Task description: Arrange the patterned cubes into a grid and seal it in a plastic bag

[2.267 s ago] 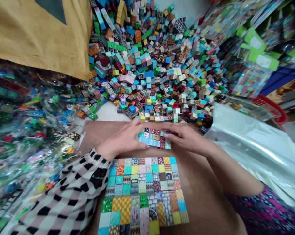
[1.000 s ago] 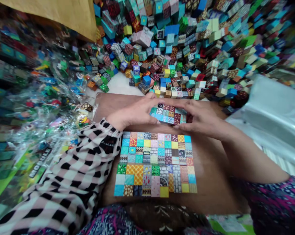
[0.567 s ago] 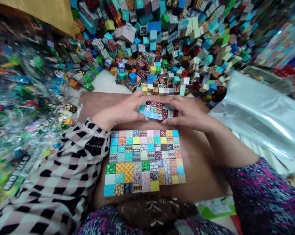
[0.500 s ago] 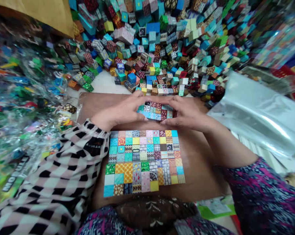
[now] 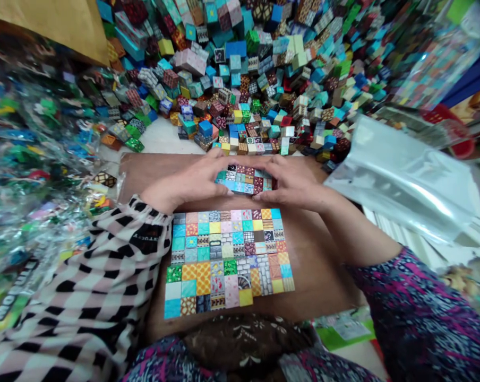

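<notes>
Blocks in a loose, many-coloured heap [image 5: 240, 69] fill the far side and run out of view at the top. Clear-wrapped pieces [image 5: 44, 159] spread along the left, too smeared towards the edge to tell apart. Between them and the person lies a brown board [image 5: 323, 265], with silvery clear plastic [image 5: 415, 170] just beyond its right side.

On the near part of the board, a large block panel [image 5: 226, 249] is laid out in close rows, flat and apparently almost squared off; only its near edge steps in towards the right. A checked sleeve [image 5: 76, 286] comes up against its left edge, so that margin is hard to judge.

Behind the panel and apart from it, the left hand [image 5: 190, 183] and right hand [image 5: 291, 185] curl around opposite ends of a small block group [image 5: 243, 183], gripping it with thumbs at the near edge. That group looks tightly packed but separate, so joining work may be left. Fingers cover its far edge and both ends, hiding its full outline and any gaps there.
</notes>
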Demonstrator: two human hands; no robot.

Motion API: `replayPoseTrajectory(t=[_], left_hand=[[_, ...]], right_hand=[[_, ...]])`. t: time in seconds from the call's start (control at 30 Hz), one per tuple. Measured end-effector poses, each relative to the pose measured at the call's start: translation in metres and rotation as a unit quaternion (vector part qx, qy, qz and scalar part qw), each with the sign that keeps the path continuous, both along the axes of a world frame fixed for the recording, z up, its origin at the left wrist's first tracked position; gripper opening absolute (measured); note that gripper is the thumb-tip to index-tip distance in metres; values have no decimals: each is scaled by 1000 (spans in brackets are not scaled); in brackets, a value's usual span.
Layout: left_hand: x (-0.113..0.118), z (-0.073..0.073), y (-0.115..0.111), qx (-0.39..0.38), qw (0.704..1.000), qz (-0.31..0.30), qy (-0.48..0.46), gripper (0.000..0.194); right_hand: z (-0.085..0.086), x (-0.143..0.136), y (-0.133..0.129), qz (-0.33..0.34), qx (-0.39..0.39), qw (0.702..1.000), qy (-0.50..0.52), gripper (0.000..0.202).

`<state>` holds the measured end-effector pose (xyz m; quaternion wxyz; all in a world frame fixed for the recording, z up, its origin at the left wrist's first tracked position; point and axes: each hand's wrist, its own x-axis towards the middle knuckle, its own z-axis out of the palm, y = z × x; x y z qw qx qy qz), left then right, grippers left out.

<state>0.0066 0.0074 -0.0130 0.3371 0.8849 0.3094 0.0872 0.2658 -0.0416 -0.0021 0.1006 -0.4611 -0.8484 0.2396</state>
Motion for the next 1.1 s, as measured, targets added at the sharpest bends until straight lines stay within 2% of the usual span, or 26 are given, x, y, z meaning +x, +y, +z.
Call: replayPoseTrajectory(t=[0.17,0.3,0.5,0.6,0.7,0.87,1.1], left_hand=[[0,-2,-2,12,1000,8,-7,58],[0,-2,-4,9,999,28,-13,67],[0,-6,-2,1,999,42,-21,65],[1,-6,-2,3,999,43,-22,63],[2,-6,-1,2,999,43,-26,64],[2,-6,0,11,999,41,-29,63],[1,-10,0,16,998,48,-35,61]], right_hand=[[-4,1,0,-2,-5,999,34,70],[-4,4,-5,-34,2,998,48,73],[-6,20,-30,-147,42,986,64,44],[-12,28,-46,-197,26,975,99,33],[-20,30,-54,-217,13,968,125,27],[-30,31,-37,-252,-1,951,177,24],[-44,25,5,-340,93,920,172,41]])
